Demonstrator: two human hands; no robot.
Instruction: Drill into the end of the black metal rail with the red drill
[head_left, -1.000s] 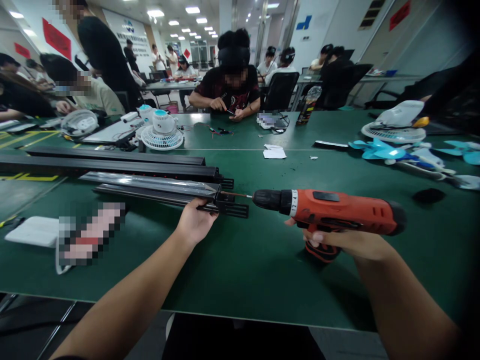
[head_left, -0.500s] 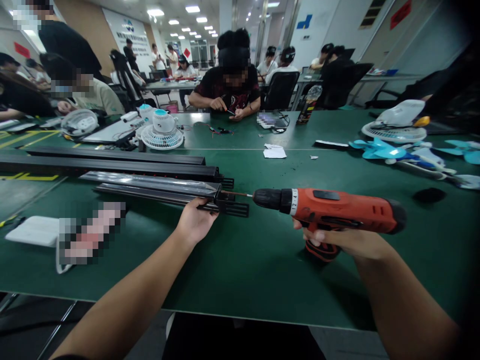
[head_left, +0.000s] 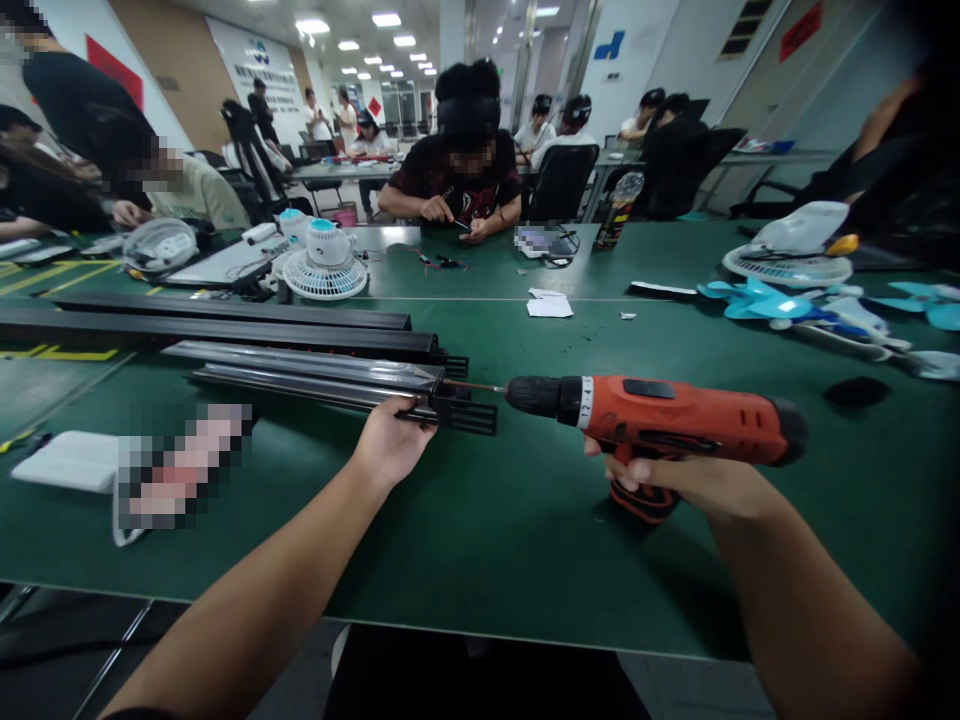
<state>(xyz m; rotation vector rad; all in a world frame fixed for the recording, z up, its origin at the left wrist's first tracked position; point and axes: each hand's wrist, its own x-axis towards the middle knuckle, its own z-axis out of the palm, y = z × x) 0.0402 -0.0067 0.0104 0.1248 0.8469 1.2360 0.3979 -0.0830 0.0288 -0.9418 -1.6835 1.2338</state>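
My right hand [head_left: 679, 480] grips the handle of a red and black cordless drill [head_left: 660, 418], held level and pointing left. Its thin bit [head_left: 476, 387] touches the right end of a long black metal rail [head_left: 315, 392] lying on the green table [head_left: 480, 520]. My left hand [head_left: 390, 440] clasps the near edge of that rail close to its end, next to a black end bracket [head_left: 465, 410]. Two more long black rails [head_left: 225, 330] lie parallel just behind it.
A small white desk fan [head_left: 325, 265] and papers [head_left: 549, 304] lie further back. Blue fan blades and white fan parts [head_left: 795, 290] sit at the right. A white pad [head_left: 67, 462] lies at the left. A person sits across the table; others work at the left and beyond.
My hands and the drill have barely shifted; the drill sits a touch further left. A standing person at the back left has moved out toward the left edge.
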